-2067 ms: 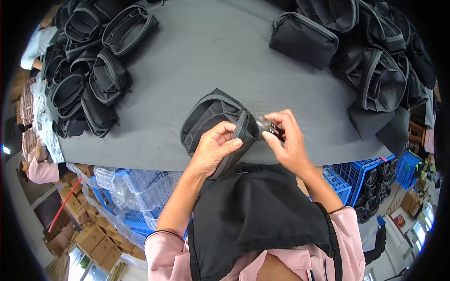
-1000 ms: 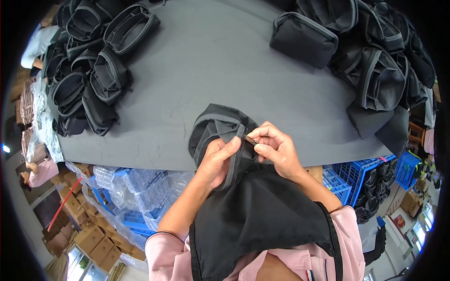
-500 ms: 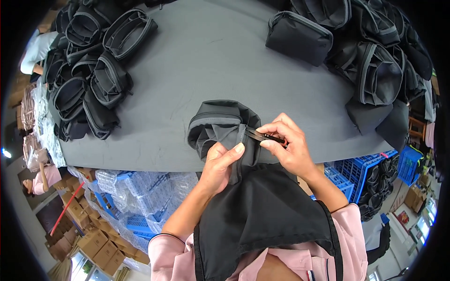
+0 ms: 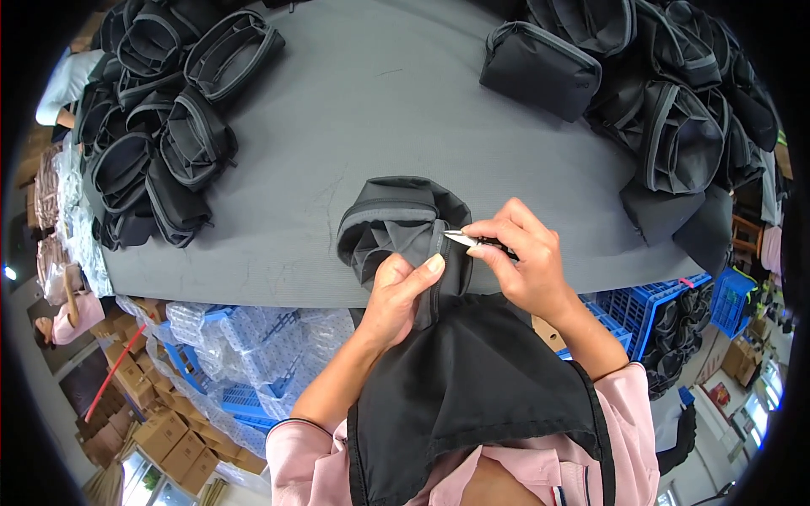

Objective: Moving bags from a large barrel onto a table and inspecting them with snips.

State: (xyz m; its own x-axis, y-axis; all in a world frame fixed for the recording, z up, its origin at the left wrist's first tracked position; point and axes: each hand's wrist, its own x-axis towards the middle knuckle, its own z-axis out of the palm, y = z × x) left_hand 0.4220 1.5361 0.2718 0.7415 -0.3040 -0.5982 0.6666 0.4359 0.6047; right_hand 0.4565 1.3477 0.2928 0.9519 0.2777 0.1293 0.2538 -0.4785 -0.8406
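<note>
from where i stand, the person's left hand (image 4: pixel 392 302) has the black zippered pouch (image 4: pixel 409 196) pinched near its right edge, thumb laid over the grey zip border and the other fingers mostly hidden inside the fold. the pouch sits open-mouthed at the near edge of the tabletop (image 4: pixel 304 185), right in front of the person's black apron (image 4: pixel 472 379), its grey lining showing.

the right hand (image 4: pixel 533 257) has its fingers (image 4: pixel 499 228) closed around a pair of small snips (image 4: pixel 460 239), silver blades pointing left at the zip border; whether the tips touch the cloth, i can't tell.

more black pouches are heaped on the far left (image 4: pixel 198 139) and far right of the tabletop, many gaping open. below the tabletop on the right there's a blue plastic crate (image 4: pixel 643 310), and bubble wrap (image 4: pixel 245 337) drapes over blue crates at the left, near stacked cardboard boxes (image 4: pixel 177 447).
</note>
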